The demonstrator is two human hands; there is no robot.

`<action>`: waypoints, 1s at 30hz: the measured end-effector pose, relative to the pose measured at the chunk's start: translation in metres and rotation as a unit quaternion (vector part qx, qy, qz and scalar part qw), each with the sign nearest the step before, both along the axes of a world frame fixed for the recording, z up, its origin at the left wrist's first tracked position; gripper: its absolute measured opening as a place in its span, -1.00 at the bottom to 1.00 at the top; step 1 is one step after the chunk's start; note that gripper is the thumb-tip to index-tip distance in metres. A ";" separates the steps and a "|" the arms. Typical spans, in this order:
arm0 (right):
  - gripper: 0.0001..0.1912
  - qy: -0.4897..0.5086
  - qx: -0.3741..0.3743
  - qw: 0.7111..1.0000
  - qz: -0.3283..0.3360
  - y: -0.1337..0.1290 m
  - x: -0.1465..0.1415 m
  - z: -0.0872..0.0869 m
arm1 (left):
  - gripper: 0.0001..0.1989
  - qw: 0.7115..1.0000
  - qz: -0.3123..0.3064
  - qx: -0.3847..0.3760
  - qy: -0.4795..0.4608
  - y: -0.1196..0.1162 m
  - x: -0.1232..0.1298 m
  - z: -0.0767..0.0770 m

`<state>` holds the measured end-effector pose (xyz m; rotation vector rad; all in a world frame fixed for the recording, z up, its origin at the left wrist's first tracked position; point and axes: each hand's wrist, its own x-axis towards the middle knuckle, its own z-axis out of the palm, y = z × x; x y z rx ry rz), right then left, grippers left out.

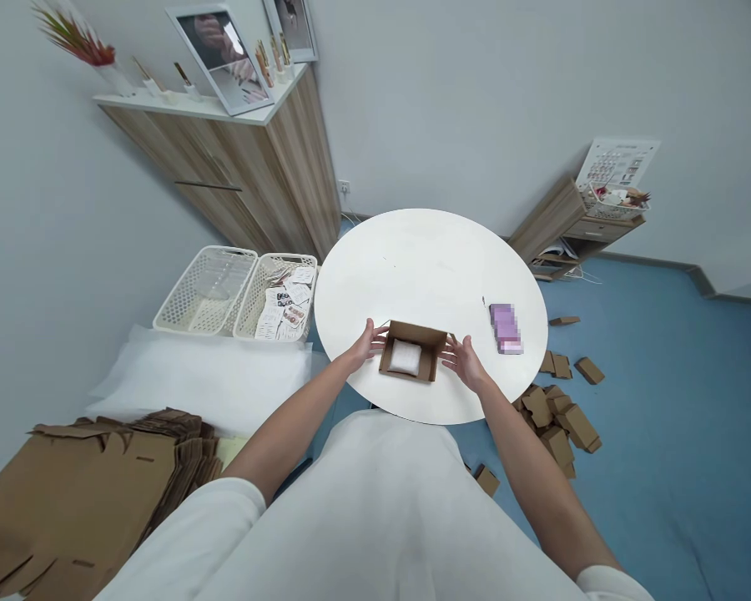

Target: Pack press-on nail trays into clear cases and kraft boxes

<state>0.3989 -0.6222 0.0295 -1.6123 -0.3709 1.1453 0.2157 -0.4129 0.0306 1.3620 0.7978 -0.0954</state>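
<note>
An open brown cardboard box (425,335) sits near the front edge of the round white table (438,250), its lid raised at the back. Inside the box lies a white wrapped packet (405,357). At the box's left side is my left hand (368,343), fingers apart and near the raised flap. My right hand (464,362) is at the right side, its fingers spread beside the flap. Neither hand is closed round anything. Farther right on the table rests a purple item (505,328), pixelated in the picture.
White baskets (206,292) stand left of the table, one with printed cards (288,305). White sheets (206,376) and stacked flat cardboard (93,492) are nearer. Small boxes (560,421) lie on the floor at right. Cabinets (300,159) stand behind.
</note>
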 end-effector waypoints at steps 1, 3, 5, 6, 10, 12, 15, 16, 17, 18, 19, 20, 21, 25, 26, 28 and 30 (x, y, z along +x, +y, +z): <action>-0.22 0.004 0.001 1.000 0.007 -0.003 -0.002 0.002 | -0.22 1.000 -0.007 0.000 0.007 0.000 -0.003 0.001; -0.31 0.003 -0.001 1.000 0.024 -0.008 -0.006 0.005 | -0.26 0.999 -0.024 0.004 0.030 -0.002 -0.008 0.004; -0.42 -0.002 -0.007 0.999 0.039 -0.012 -0.011 0.007 | -0.31 0.998 -0.043 0.008 0.054 -0.004 -0.013 0.005; -0.44 -0.002 -0.010 0.999 0.046 -0.014 -0.014 0.008 | -0.33 0.997 -0.051 0.008 0.063 -0.005 -0.015 0.005; -0.43 0.013 -0.022 0.998 0.053 -0.017 -0.022 0.007 | -0.32 0.995 -0.060 -0.018 0.073 -0.006 -0.020 0.005; -0.43 0.029 -0.019 0.999 0.042 -0.015 -0.024 0.006 | -0.34 0.995 -0.064 -0.031 0.072 -0.006 -0.019 0.005; -0.49 0.019 -0.027 0.999 0.024 -0.010 -0.025 0.006 | -0.39 0.994 -0.076 -0.005 0.082 -0.006 -0.013 0.006; -0.50 0.005 -0.035 0.999 0.023 -0.009 -0.025 0.005 | -0.41 0.993 -0.082 0.017 0.085 -0.006 -0.012 0.005; -0.50 -0.013 -0.046 0.999 0.023 -0.008 -0.025 0.003 | -0.43 0.991 -0.088 0.047 0.088 -0.007 -0.010 0.004; -0.49 -0.031 -0.060 0.997 0.021 -0.008 -0.026 0.000 | -0.43 0.988 -0.091 0.084 0.092 -0.008 -0.009 0.002; -0.46 -0.049 -0.077 0.996 0.017 -0.008 -0.027 -0.004 | -0.41 0.983 -0.091 0.129 0.098 -0.009 -0.009 -0.001; -0.43 -0.067 -0.096 0.993 0.010 -0.009 -0.029 -0.009 | -0.38 0.975 -0.090 0.175 0.106 -0.011 -0.010 -0.005; -0.41 -0.090 -0.117 0.989 0.002 -0.010 -0.030 -0.014 | -0.34 0.965 -0.088 0.219 0.115 -0.012 -0.011 -0.009; -0.39 -0.191 -0.182 0.964 -0.006 -0.015 -0.039 -0.033 | -0.32 0.934 -0.101 0.307 0.149 -0.019 -0.019 -0.027; -0.40 -0.209 -0.195 0.958 0.000 -0.015 -0.041 -0.036 | -0.34 0.931 -0.101 0.314 0.157 -0.021 -0.021 -0.030; -0.42 -0.229 -0.218 0.949 0.015 -0.015 -0.044 -0.039 | -0.37 0.927 -0.095 0.321 0.171 -0.025 -0.022 -0.035; -0.44 -0.243 -0.233 0.941 0.025 -0.013 -0.046 -0.039 | -0.40 0.924 -0.089 0.326 0.177 -0.028 -0.021 -0.036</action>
